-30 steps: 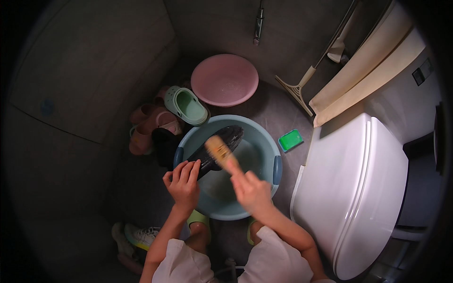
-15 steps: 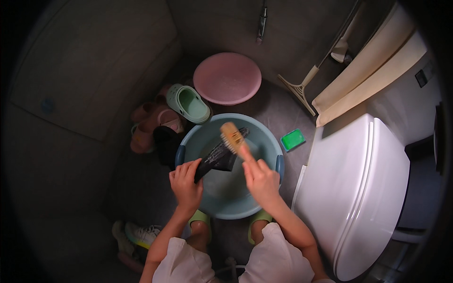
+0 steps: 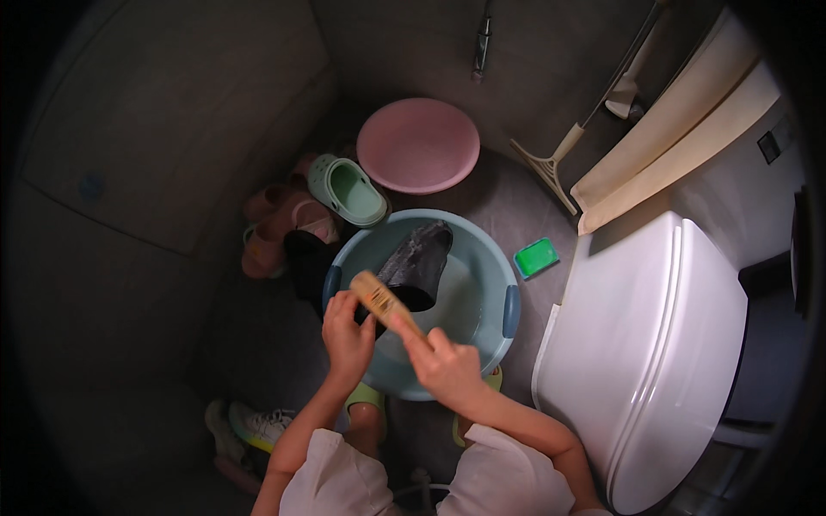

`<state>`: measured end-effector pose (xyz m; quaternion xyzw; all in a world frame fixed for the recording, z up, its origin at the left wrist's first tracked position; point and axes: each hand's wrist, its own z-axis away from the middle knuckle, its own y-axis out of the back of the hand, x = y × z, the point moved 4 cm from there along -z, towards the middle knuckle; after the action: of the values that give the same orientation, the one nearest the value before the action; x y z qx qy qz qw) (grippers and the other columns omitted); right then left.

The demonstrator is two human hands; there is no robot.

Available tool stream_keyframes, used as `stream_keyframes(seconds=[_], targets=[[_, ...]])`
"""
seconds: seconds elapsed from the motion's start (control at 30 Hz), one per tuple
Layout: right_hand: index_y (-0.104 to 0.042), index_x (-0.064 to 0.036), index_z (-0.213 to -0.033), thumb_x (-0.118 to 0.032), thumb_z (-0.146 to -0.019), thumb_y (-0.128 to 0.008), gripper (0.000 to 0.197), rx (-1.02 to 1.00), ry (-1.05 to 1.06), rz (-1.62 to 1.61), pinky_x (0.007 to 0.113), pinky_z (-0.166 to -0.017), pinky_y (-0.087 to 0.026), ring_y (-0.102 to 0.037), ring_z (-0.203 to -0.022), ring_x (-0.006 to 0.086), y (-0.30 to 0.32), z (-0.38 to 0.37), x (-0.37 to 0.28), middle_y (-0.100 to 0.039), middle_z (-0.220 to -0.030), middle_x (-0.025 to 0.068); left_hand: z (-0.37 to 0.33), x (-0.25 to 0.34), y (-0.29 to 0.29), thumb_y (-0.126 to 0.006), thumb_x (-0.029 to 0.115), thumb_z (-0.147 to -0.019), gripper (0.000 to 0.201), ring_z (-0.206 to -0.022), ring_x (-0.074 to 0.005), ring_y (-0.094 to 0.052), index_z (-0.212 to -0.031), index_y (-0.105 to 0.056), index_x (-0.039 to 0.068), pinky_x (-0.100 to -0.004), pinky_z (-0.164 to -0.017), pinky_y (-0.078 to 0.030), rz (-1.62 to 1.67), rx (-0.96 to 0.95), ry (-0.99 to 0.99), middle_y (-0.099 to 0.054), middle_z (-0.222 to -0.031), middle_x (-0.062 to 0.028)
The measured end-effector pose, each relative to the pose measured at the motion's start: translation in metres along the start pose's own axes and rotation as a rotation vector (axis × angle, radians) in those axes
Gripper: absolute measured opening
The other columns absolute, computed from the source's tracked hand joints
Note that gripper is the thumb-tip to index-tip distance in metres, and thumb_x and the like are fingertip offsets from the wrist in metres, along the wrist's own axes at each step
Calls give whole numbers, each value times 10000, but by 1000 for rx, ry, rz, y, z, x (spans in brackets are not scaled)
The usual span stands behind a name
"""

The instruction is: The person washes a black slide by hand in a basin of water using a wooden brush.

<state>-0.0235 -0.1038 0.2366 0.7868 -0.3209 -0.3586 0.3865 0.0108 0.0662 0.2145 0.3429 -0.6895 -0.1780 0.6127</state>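
Observation:
My left hand [image 3: 348,340] is closed on the near end of a black slipper [image 3: 420,262], tilted over a light blue basin [image 3: 471,314]. Whitish suds streak the slipper's upper, and its opening faces me. In my right hand [image 3: 451,370] is a wooden scrubbing brush [image 3: 385,303], gripped by its handle. The brush head lies across the near part of the slipper, close to my left fingers, with its wooden back up. Its bristles are hidden, and so is most of the slipper's near end.
Beyond the basin stands a pink basin [image 3: 418,144]. A mint clog [image 3: 348,191] and pink footwear [image 3: 274,236] lie to its left. Green soap in a blue dish [image 3: 536,258] sits right of the basin, near a white toilet [image 3: 637,344]. A squeegee [image 3: 555,168] leans behind.
The brush has moved left and nearer to me, from the slipper's far part to its near end. The slipper has turned, so its upper and opening now show.

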Motion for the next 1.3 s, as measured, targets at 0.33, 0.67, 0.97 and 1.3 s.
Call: stream_keyframes(seconds=[0.33, 0.67, 0.97, 1.3], targets=[[-501, -206, -1400, -176, -887, -615, 526, -79, -251, -325, 386, -489, -511, -592, -506, 277, 2, -14, 17, -543, -687, 80, -17, -4, -44, -520, -26, -832, 427, -989, -152, -609, -1258, -531, 12, -274, -866, -495, 1257, -194, 683, -614, -1092, -65], [-400, -38, -1354, -103, -948, -495, 422, -207, -508, -537, 513, -700, -503, -627, -859, 468, 19, -42, 32, -641, -1017, 287, -23, 36, -47, -471, -67, -713, 614, -1080, -202, -527, -1298, -412, 110, -339, -957, -457, 1606, -186, 678, -513, -1181, -57], [-466, -35, -1390, -92, -949, -534, 450, 31, -324, -512, 379, -694, -499, -644, -720, 333, 99, -86, 10, -640, -886, 226, -80, 96, -20, -337, 479, -1024, 496, -1078, -265, -595, -1251, -544, 90, -434, -994, -451, 1814, -234, 608, -620, -1188, -103], [-517, -115, -1361, -195, -934, -572, 438, 125, -180, -320, 428, -708, -516, -653, -852, 412, 254, -119, -41, -644, -902, 267, -105, 216, 76, -501, 411, -939, 432, -1039, -269, -626, -1142, -603, 44, -416, -989, -454, 1887, -354, 298, -673, -1083, -104]])
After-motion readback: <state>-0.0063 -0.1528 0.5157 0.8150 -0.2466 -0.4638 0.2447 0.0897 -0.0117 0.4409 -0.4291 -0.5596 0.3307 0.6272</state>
